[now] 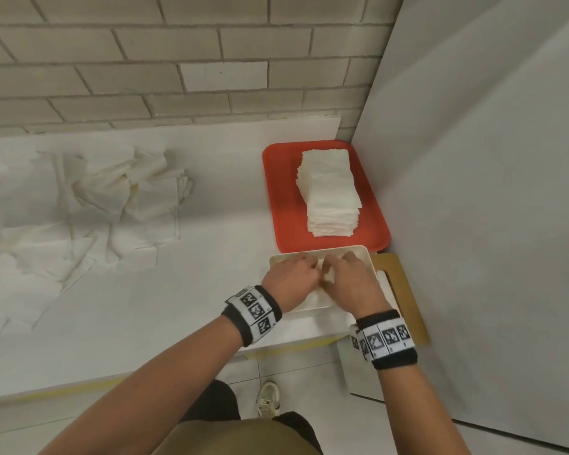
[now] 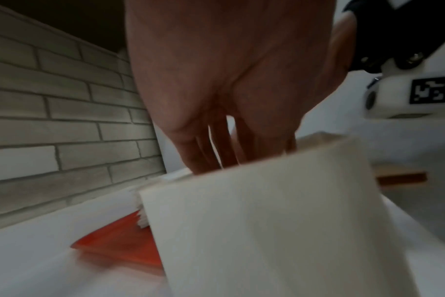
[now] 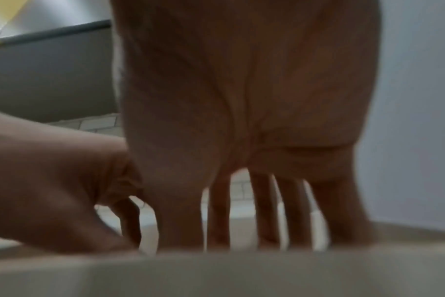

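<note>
An open white box (image 1: 368, 257) stands near the table's front edge, just in front of a red tray (image 1: 281, 192). Both my hands reach down into the box side by side. My left hand (image 1: 301, 267) points its fingers (image 2: 216, 148) straight down behind the box wall (image 2: 267, 221). My right hand (image 1: 337, 269) spreads straight fingers (image 3: 264, 211) down into the box, whose rim (image 3: 241, 269) hides the tips. A bit of white napkin (image 1: 329, 275) shows between the two hands. What lies under the fingertips is hidden.
A tall stack of folded white napkins (image 1: 332, 188) sits on the red tray. Loose unfolded napkins (image 1: 96, 198) lie heaped at the table's left. A wooden lid with a slot (image 1: 406, 290) lies right of the box. A grey panel (image 1: 473, 192) closes the right; a brick wall (image 1: 145, 60) stands behind.
</note>
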`<act>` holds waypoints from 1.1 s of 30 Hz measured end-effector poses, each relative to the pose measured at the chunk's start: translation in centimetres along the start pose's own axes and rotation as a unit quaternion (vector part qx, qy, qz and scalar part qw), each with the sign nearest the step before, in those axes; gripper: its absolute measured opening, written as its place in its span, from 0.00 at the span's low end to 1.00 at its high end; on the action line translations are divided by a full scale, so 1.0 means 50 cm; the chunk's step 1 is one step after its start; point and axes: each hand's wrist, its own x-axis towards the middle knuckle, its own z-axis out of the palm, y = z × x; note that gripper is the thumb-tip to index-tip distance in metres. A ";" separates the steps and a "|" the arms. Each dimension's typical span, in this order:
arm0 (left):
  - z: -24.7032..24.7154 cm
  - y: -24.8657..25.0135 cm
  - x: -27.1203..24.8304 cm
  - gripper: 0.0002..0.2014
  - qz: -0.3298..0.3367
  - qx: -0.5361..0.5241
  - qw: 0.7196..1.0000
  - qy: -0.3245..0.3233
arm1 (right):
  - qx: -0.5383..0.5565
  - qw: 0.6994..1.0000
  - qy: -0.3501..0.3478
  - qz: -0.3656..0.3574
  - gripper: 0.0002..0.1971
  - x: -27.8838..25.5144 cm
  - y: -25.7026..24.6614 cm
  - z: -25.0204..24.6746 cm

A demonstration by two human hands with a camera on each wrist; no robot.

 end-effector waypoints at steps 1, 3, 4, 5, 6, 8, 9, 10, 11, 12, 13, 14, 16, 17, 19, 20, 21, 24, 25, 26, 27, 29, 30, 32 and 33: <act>-0.003 -0.002 0.006 0.10 -0.002 0.005 0.998 -0.060 | -0.035 0.998 -0.058 0.010 0.18 0.009 0.004 0.005; -0.019 -0.017 0.004 0.10 0.000 0.043 0.992 -0.118 | -0.053 0.992 -0.107 0.033 0.24 0.022 0.016 0.004; -0.024 -0.025 0.003 0.11 -0.004 0.055 0.989 -0.133 | -0.060 0.991 -0.117 0.041 0.25 0.029 0.024 0.003; -0.024 -0.027 0.001 0.12 -0.007 0.067 0.987 -0.148 | -0.081 0.988 -0.125 0.040 0.24 0.033 0.033 0.006; -0.024 -0.025 -0.001 0.12 -0.005 0.076 0.985 -0.157 | -0.114 0.983 -0.135 0.036 0.23 0.034 0.035 0.010; -0.012 -0.015 0.001 0.15 -0.004 0.102 0.980 -0.173 | -0.169 0.975 -0.143 0.025 0.22 0.037 0.026 0.015; -0.010 -0.008 0.003 0.17 -0.005 0.108 0.977 -0.184 | -0.171 0.975 -0.141 0.021 0.23 0.039 0.020 0.018; -0.009 -0.003 0.006 0.19 -0.005 0.102 0.975 -0.195 | -0.162 0.976 -0.145 0.025 0.24 0.039 0.013 0.015; -0.010 -0.003 0.007 0.19 -0.001 0.088 0.976 -0.201 | -0.154 0.976 -0.150 0.028 0.25 0.038 0.007 0.008; -0.014 -0.009 0.004 0.16 0.009 0.068 0.979 -0.191 | -0.148 0.976 -0.154 0.035 0.24 0.033 0.000 -0.005; -0.022 -0.019 -0.005 0.13 0.018 0.045 0.985 -0.163 | -0.137 0.978 -0.148 0.049 0.22 0.025 -0.006 -0.018; -0.030 -0.039 -0.021 0.11 0.024 0.001 0.993 -0.117 | -0.120 0.983 -0.119 0.066 0.20 0.021 -0.017 -0.030; -0.056 -0.091 -0.075 0.08 0.003 -0.143 0.990 0.002 | -0.053 0.996 0.006 0.077 0.14 0.005 -0.062 -0.055; -0.069 -0.126 -0.109 0.07 -0.024 -0.193 0.978 0.075 | -0.006 0.995 0.081 0.059 0.11 0.000 -0.101 -0.068; -0.077 -0.221 -0.176 0.03 -0.098 -0.230 0.949 0.193 | 0.106 0.977 0.184 0.010 0.04 0.002 -0.208 -0.081; -0.068 -0.281 -0.204 0.03 -0.140 -0.230 0.936 0.226 | 0.150 0.967 0.204 -0.015 0.02 0.014 -0.266 -0.079; -0.058 -0.344 -0.230 0.04 -0.188 -0.229 0.925 0.237 | 0.182 0.960 0.210 -0.034 0.01 0.036 -0.322 -0.066; -0.034 -0.533 -0.287 0.03 -0.310 -0.202 0.899 0.236 | 0.249 0.959 0.136 -0.023 0.04 0.142 -0.471 0.013; -0.034 -0.587 -0.296 0.02 -0.334 -0.190 0.893 0.234 | 0.250 0.964 0.095 -0.005 0.06 0.182 -0.512 0.050; -0.037 -0.638 -0.299 0.02 -0.348 -0.182 0.891 0.228 | 0.245 0.968 0.055 0.016 0.10 0.217 -0.550 0.088; -0.044 -0.682 -0.297 0.03 -0.355 -0.180 0.891 0.216 | 0.239 0.970 0.020 0.036 0.16 0.247 -0.584 0.129; -0.063 -0.756 -0.275 0.04 -0.339 -0.185 0.902 0.190 | 0.215 0.974 -0.002 0.066 0.27 0.282 -0.647 0.203; -0.072 -0.785 -0.259 0.06 -0.320 -0.184 0.912 0.180 | 0.188 0.979 0.009 0.076 0.33 0.289 -0.676 0.232; -0.089 -0.821 -0.218 0.07 -0.275 -0.175 0.932 0.158 | 0.117 0.988 0.032 0.093 0.41 0.297 -0.731 0.273; -0.097 -0.829 -0.195 0.07 -0.253 -0.179 0.939 0.146 | 0.094 0.990 0.037 0.098 0.41 0.300 -0.755 0.285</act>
